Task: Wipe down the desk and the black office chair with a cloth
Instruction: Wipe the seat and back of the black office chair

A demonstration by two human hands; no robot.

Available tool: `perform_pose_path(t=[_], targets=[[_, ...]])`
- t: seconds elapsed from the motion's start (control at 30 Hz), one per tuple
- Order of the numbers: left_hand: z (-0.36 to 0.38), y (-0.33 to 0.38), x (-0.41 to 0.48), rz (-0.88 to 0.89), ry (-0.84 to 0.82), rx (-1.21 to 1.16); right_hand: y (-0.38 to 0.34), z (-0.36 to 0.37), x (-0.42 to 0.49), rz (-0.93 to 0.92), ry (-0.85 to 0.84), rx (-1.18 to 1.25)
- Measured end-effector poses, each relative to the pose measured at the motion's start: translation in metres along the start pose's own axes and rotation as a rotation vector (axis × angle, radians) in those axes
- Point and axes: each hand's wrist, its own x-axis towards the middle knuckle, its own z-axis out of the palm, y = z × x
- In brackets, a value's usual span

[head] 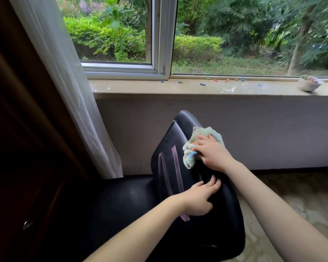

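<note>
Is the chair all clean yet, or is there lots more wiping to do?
Not yet. Nothing looks finished: pink streaks mark the backrest of the black chair. Right now the right hand presses the cloth near the backrest's top, while the left hand rests lower down. Left to do: the streaks and probably the seat. Whether the desk is wiped can't be told from here.
</note>
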Motion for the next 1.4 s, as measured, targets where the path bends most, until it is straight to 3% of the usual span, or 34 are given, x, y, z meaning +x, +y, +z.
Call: perform_pose_path(t=[0.1, 0.2, 0.3, 0.5, 0.6, 0.7, 0.9, 1.03, 1.1, 1.2, 1.4], targets=[[0.000, -0.003, -0.007, 0.031, 0.018, -0.062, -0.008, -0.004, -0.015, -0.005, 0.034, 0.060], [-0.001, -0.022, -0.017, 0.015, 0.102, -0.289, -0.021, -0.003, -0.030, 0.012, 0.047, 0.035], [-0.007, -0.048, -0.031, -0.103, 0.214, -0.474, -0.031, -0.005, -0.041, 0.047, 0.056, 0.001], [-0.025, -0.135, -0.075, -0.297, 0.298, -0.504, -0.079, -0.006, -0.077, 0.259, 0.064, -0.094], [-0.032, -0.166, -0.092, -0.341, 0.305, -0.500, -0.112, 0.011, -0.100, 0.490, 0.205, -0.207], [-0.035, -0.181, -0.102, -0.321, 0.241, -0.502, -0.148, 0.023, -0.117, 0.729, 0.227, -0.258], [-0.033, -0.184, -0.098, -0.277, 0.112, -0.571, -0.192, 0.027, -0.141, 1.094, 0.376, -0.233], [-0.034, -0.188, -0.088, -0.290, 0.066, -0.593, -0.191, 0.024, -0.141, 1.335, 0.362, -0.111], [-0.038, -0.191, -0.080, -0.316, 0.077, -0.620, -0.186, 0.016, -0.133, 1.424, 0.260, -0.086], [-0.047, -0.195, -0.066, -0.350, 0.123, -0.670, -0.181, 0.010, -0.127, 1.442, 0.211, -0.103], [-0.071, -0.190, -0.027, -0.368, 0.189, -0.680, -0.151, 0.014, -0.121, 1.342, 0.264, -0.140]])
